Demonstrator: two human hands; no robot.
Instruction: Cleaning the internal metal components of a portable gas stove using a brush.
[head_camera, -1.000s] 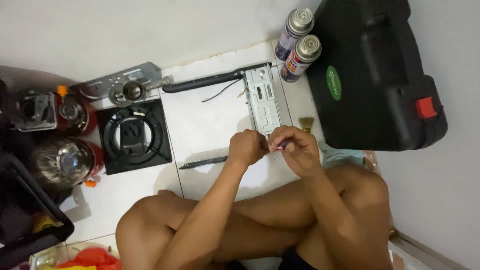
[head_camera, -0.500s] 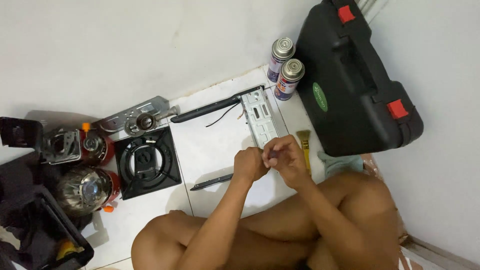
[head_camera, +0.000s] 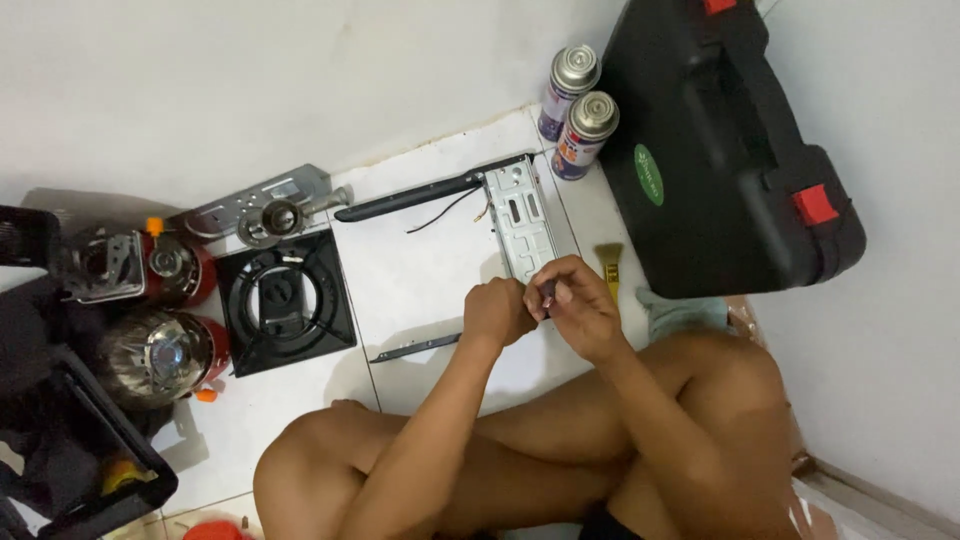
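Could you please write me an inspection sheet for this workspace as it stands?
Surface: white tiled floor, person seated cross-legged on it.
Job's things: perforated metal chassis lying flat, black front strip at its far end; a small dark item pinched between both hands, too small to identify.
Clutter: black burner grate plate, loose burner parts, slim metal strip, small yellow brush, two spray cans upright.
Hands: left hand and right hand meet at the chassis's near end.
Cables: thin black wire beside the chassis.
Surroundings: white wall, closed black tool case with red latches, round red canisters at left.
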